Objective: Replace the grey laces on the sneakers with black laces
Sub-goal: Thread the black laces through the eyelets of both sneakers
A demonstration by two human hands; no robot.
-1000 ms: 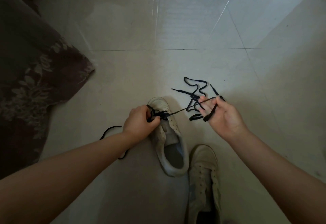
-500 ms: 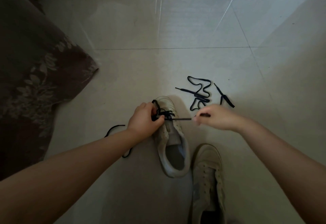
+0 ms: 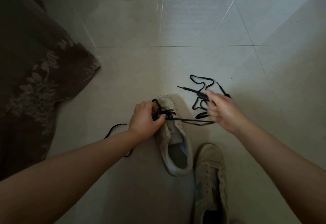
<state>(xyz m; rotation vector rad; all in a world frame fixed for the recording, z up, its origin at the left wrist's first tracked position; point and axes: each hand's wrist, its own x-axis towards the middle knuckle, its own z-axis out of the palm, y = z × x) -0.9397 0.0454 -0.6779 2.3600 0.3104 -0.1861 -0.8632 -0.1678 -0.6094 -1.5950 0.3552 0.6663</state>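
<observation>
Pale glossy floor tiles point(image 3: 194, 29), dimly lit, with thin grout lines. Brown floral-patterned fabric point(image 3: 31, 75) drapes over the floor at left.

Off-white sneaker point(image 3: 173, 140): lies on the floor at centre, toe pointing away, opening facing the camera. Black lace point(image 3: 192, 121) is threaded through its front eyelets only; one end runs taut to the right from the eyelets, the other trails on the floor to the left, passing under the left forearm.

Left hand point(image 3: 146, 119): fingers curled, pinching the black lace at the sneaker's toe end and resting against the shoe.

Right hand point(image 3: 223, 109): blurred, to the right of the sneaker, at the far end of the taut strand; whether it grips the strand cannot be told.

Second black lace point(image 3: 202, 79): loose, looped on the floor beyond the right hand.

Second off-white sneaker point(image 3: 210, 176): unlaced, just beside the first, nearer the camera at right.
</observation>
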